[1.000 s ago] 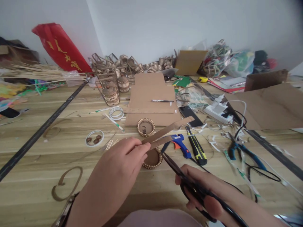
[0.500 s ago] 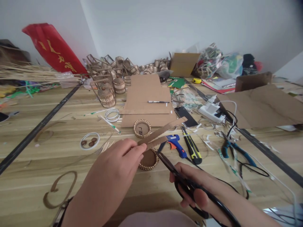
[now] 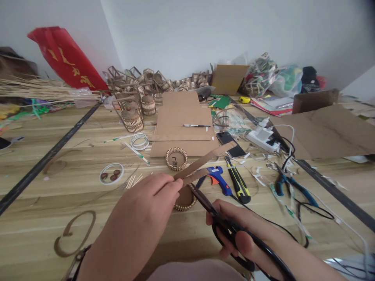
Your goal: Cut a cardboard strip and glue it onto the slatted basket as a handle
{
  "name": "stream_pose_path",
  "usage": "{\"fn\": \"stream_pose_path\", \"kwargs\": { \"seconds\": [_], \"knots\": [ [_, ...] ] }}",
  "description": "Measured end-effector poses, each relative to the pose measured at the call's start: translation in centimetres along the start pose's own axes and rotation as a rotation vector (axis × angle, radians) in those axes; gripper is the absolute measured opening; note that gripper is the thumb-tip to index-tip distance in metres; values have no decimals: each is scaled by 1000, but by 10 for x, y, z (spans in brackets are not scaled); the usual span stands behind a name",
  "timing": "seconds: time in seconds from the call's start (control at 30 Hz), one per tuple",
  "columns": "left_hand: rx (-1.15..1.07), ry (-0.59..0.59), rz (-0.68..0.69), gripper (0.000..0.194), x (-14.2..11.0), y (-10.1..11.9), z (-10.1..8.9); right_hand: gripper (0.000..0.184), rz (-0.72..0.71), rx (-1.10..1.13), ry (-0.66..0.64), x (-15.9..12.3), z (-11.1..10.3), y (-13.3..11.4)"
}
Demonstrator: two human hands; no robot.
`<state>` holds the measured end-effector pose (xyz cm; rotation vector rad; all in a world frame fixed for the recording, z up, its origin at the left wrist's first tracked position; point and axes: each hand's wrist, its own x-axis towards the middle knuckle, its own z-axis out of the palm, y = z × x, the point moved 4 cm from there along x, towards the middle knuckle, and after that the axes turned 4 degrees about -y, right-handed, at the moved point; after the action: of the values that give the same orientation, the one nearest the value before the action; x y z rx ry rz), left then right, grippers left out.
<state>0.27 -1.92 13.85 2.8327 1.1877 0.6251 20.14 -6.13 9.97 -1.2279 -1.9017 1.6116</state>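
Note:
My left hand (image 3: 149, 203) pinches two cardboard strips (image 3: 205, 158) that point up and to the right. In my right hand (image 3: 234, 222) is a pair of black-handled scissors (image 3: 215, 214), its blades close to the left fingertips and just below the strips. Under the strips lies a round beaded ring tray (image 3: 186, 201), partly covered by my left fingers. Another one, a round beaded tray (image 3: 176, 159) with printed cardboard inside, sits just beyond. A blue glue gun (image 3: 218, 179) rests to the right of the strips.
A yellow and black utility knife (image 3: 238, 181), a phone (image 3: 230, 143) and blue-handled pliers (image 3: 293, 187) lie to the right. Flat cardboard (image 3: 181, 117) bears a pen (image 3: 196, 125). Small woven baskets (image 3: 131, 117) stand behind left. A white ring (image 3: 111, 173) surrounds several brown pieces.
The scissors and my right hand have shifted slightly left, the blade tips now nearer my left fingers. My left hand and the strips have moved a little to the right.

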Motion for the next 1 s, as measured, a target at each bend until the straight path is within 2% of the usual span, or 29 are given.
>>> {"fn": "stream_pose_path", "kwargs": {
  "seconds": [0.23, 0.37, 0.53, 0.77, 1.0],
  "knots": [
    [-12, 46, 1, 24, 2, 0, -3, 74, 53, 8, -31, -2, 0, 0],
    [-23, 101, 7, 21, 3, 1, -7, 69, 58, 2, -18, -3, 1, -1],
    [-64, 92, -11, 19, 4, 1, -8, 58, 17, -51, 76, -4, 2, -10],
    [-82, 83, -22, 20, 4, 0, -8, 64, 46, -44, 194, -6, 2, -11],
    [-88, 82, -21, 20, 3, -1, -7, 66, -23, -82, 124, -3, -8, -7]
  ]
}}
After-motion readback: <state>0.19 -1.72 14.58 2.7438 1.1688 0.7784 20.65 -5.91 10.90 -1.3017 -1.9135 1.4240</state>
